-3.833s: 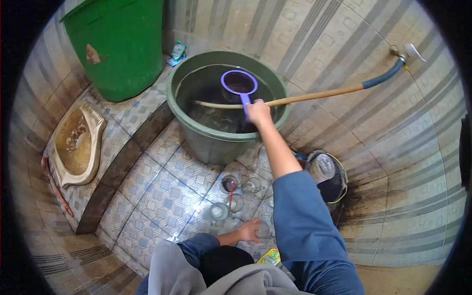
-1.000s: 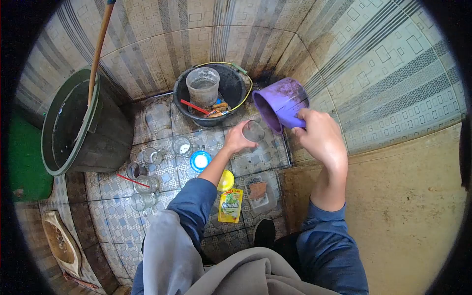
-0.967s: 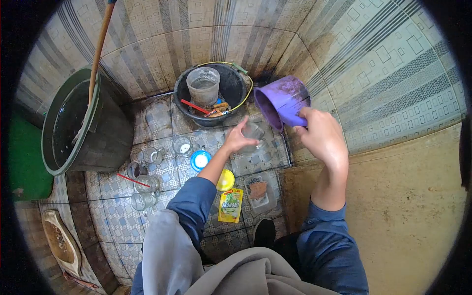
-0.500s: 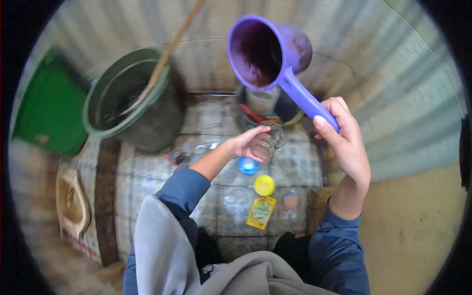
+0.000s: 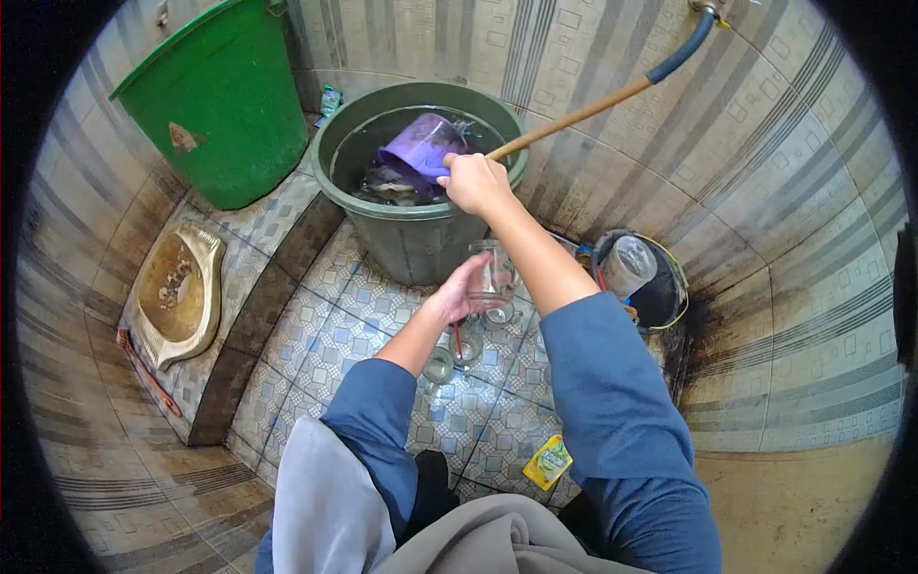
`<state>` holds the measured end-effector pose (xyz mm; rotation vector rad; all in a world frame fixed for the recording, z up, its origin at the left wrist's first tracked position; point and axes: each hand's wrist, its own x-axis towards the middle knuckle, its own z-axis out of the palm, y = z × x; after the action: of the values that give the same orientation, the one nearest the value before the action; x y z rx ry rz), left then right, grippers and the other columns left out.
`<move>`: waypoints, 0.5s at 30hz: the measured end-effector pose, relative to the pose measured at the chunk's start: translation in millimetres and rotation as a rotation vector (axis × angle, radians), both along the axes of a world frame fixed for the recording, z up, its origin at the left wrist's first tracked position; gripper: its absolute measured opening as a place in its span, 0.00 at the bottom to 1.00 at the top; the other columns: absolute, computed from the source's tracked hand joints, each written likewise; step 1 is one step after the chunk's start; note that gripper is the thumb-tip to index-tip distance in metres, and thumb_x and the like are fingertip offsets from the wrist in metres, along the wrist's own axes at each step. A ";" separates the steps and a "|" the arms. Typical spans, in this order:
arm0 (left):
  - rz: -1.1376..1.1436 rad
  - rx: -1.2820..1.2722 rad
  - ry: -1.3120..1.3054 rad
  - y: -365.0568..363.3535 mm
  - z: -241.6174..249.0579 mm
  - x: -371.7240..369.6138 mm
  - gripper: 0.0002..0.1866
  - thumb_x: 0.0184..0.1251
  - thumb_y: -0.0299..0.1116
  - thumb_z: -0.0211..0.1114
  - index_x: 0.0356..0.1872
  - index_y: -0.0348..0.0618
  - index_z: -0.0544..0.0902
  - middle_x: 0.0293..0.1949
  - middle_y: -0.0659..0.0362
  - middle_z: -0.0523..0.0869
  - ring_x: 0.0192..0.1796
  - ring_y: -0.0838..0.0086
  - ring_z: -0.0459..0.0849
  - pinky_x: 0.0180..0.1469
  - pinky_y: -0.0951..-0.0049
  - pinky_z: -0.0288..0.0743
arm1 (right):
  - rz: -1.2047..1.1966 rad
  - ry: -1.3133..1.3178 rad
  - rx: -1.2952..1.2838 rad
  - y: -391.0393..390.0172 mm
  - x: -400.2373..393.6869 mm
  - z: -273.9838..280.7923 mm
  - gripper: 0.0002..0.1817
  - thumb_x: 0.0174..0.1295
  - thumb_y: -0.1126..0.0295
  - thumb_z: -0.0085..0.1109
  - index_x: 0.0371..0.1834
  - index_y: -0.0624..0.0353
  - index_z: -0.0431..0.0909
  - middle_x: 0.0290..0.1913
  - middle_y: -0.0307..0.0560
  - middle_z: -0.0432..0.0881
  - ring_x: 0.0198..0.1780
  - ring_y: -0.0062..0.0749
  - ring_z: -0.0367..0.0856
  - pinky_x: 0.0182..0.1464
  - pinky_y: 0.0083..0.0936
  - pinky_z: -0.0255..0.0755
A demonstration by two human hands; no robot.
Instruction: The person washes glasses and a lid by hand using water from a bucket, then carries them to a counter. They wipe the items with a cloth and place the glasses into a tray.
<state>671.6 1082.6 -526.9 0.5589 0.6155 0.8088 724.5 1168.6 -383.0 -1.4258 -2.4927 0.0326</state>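
Observation:
My right hand point(image 5: 475, 182) is closed round the handle of a purple water dipper point(image 5: 426, 142). The dipper is tilted, down inside a large dark-green bucket point(image 5: 411, 239) that holds water. Nearer to me, in front of the bucket, my left hand point(image 5: 451, 295) grips a clear glass mug point(image 5: 491, 275); my right forearm passes close beside it. On the tiles below the mug stand several clear glass pieces, among them a glass point(image 5: 438, 365) and another with a red stick-like thing point(image 5: 457, 340) by it.
A black bucket point(image 5: 660, 304) with a clear container point(image 5: 631, 260) in it stands at the right wall. A yellow packet point(image 5: 548, 463) lies near my feet. On the raised ledge at left are a squat toilet point(image 5: 203, 330) and a green tub point(image 5: 225, 105). A hose point(image 5: 583, 120) runs into the bucket.
The purple dipper has gone from raised at the upper right down into the green bucket, with my right hand. My view has swung left. My left hand still holds the glass mug.

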 end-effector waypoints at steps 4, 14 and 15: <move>0.003 0.050 0.138 -2.1 -7.4 11.4 0.31 0.55 0.58 0.50 0.56 0.50 0.63 0.47 0.56 0.75 0.45 0.64 0.76 0.47 0.64 0.69 | -0.112 0.544 -0.232 -2.1 19.8 11.4 0.14 0.54 0.62 0.52 0.39 0.60 0.74 0.30 0.51 0.80 0.31 0.37 0.78 0.33 0.32 0.71; -0.080 0.395 0.661 10.4 22.8 130.7 0.45 0.36 0.45 0.73 0.55 0.31 0.60 0.41 0.53 0.78 0.41 0.75 0.76 0.42 0.79 0.70 | -0.015 1.121 -0.449 -110.1 213.1 89.5 0.11 0.60 0.63 0.47 0.37 0.61 0.68 0.29 0.42 0.79 0.19 0.12 0.70 0.19 0.08 0.61; -0.050 0.469 0.639 11.5 9.3 151.3 0.46 0.34 0.44 0.74 0.54 0.30 0.60 0.42 0.53 0.77 0.43 0.74 0.75 0.44 0.78 0.69 | -0.033 1.066 -0.408 -128.7 231.4 93.9 0.11 0.60 0.63 0.48 0.37 0.61 0.68 0.29 0.42 0.79 0.20 0.12 0.70 0.20 0.08 0.62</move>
<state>822.9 1094.0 -517.6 1.2839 0.9961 0.7246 956.0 1039.8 -289.1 -1.1051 -1.5955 1.0416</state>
